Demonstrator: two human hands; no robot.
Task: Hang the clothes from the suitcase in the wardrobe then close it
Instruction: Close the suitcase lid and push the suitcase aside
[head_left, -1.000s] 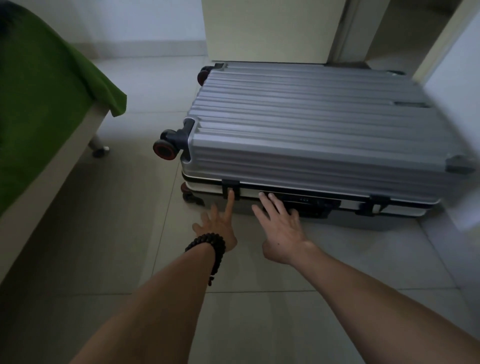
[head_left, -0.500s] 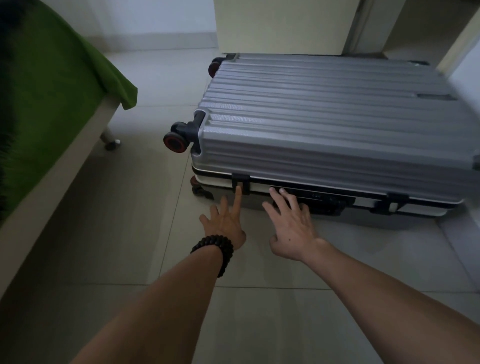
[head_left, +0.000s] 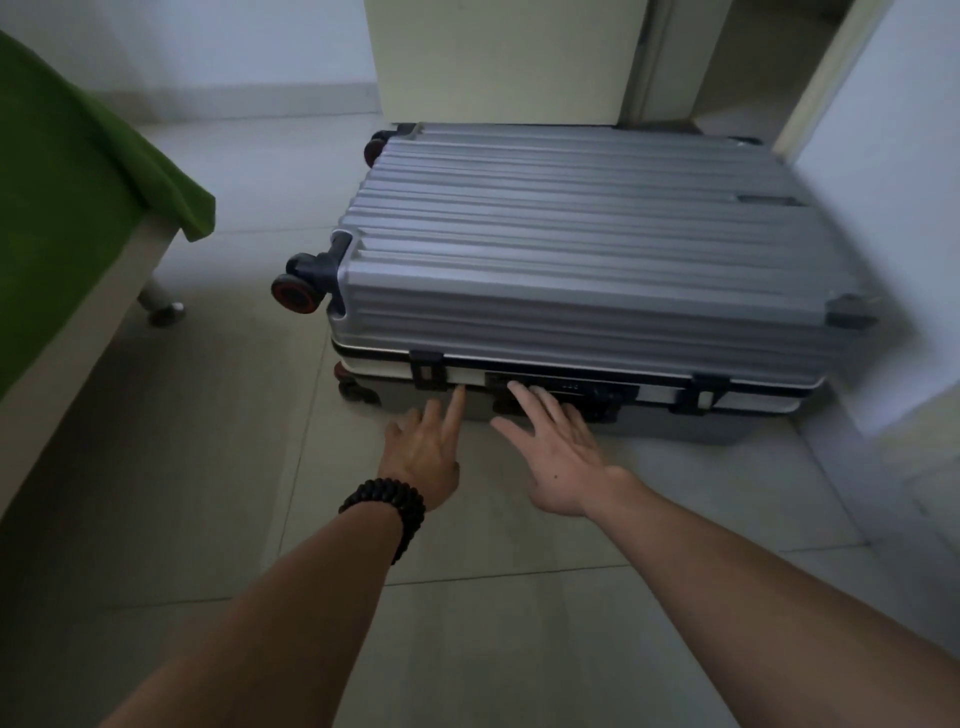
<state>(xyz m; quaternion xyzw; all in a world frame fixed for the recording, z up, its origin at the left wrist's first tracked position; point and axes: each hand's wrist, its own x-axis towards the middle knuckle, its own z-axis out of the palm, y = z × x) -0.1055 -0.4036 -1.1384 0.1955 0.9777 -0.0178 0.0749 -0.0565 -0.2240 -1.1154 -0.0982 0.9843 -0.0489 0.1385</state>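
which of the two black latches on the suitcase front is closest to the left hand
The latch near the wheeled end: the left hand points its index finger just below it. The other latch lies beyond the right hand.

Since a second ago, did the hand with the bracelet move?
Yes, slightly. The left hand slid right along the suitcase: its forefinger was on the left latch, now just right of it.

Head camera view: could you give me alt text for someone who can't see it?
Two open hands, left and right, reach to the front edge of a closed silver suitcase lying flat on a tiled floor, beside a green-covered bed.
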